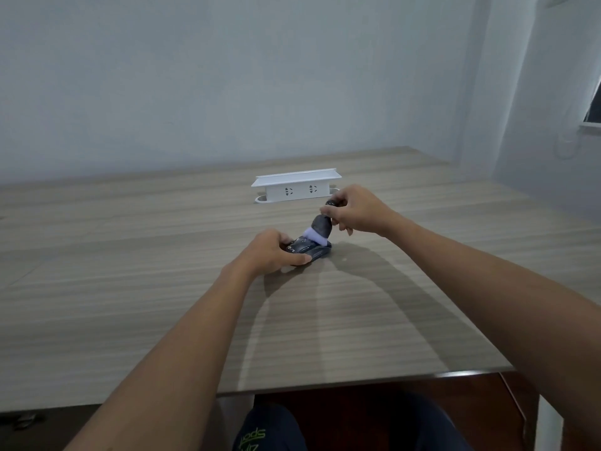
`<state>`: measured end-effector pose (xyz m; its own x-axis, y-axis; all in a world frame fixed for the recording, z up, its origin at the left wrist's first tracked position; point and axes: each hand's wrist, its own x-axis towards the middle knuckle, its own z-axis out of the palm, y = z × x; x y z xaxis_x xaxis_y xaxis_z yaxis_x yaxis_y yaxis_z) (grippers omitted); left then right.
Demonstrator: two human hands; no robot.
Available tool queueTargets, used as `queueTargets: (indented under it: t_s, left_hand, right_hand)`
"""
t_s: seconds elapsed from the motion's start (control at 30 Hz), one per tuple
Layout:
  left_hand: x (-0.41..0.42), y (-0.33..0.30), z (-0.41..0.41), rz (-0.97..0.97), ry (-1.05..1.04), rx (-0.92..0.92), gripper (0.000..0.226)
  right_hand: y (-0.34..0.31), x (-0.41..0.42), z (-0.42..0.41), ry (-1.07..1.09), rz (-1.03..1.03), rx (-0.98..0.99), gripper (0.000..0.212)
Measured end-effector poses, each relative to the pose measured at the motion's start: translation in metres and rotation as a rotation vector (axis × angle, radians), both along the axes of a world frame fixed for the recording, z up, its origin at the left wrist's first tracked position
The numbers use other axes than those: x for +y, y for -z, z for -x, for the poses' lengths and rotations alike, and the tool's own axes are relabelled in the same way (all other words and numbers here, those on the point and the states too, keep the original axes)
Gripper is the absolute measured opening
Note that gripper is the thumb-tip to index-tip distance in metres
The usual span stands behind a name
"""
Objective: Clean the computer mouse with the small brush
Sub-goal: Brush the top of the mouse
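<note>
A dark computer mouse [311,250] lies on the wooden table [130,255], near the middle. My left hand [271,252] grips its near left side and holds it down. My right hand [356,209] pinches the dark handle of a small brush [320,226]. The brush points down and to the left, and its pale lilac bristles touch the top of the mouse at the far end. Part of the mouse is hidden under my left fingers.
A white pop-up socket box [296,187] with two outlets stands on the table just behind the hands. The table's front edge runs close to my body, with my knees below it. A grey wall lies behind the table.
</note>
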<state>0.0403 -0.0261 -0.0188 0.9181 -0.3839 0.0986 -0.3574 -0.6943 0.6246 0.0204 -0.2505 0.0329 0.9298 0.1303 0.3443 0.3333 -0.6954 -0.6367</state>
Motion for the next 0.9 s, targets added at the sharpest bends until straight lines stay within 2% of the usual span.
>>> queueTargets:
  t_s: [0.13, 0.37, 0.57, 0.9]
  left_hand:
    - [0.0, 0.001, 0.0, 0.007, -0.004, -0.006, 0.039]
    - [-0.001, 0.0, 0.004, 0.011, -0.014, -0.001, 0.031]
    - [-0.001, 0.001, 0.004, 0.013, -0.005, -0.005, 0.041]
    - [-0.001, 0.003, 0.001, 0.015, -0.013, 0.004, 0.037]
  right_hand:
    - [-0.003, -0.003, -0.002, 0.044, 0.179, -0.025, 0.024]
    - [-0.006, 0.014, -0.003, -0.035, 0.063, -0.007, 0.017]
    - [0.004, -0.007, -0.004, 0.091, 0.277, -0.02, 0.029]
    - [-0.001, -0.002, 0.0, 0.009, 0.009, 0.024, 0.021]
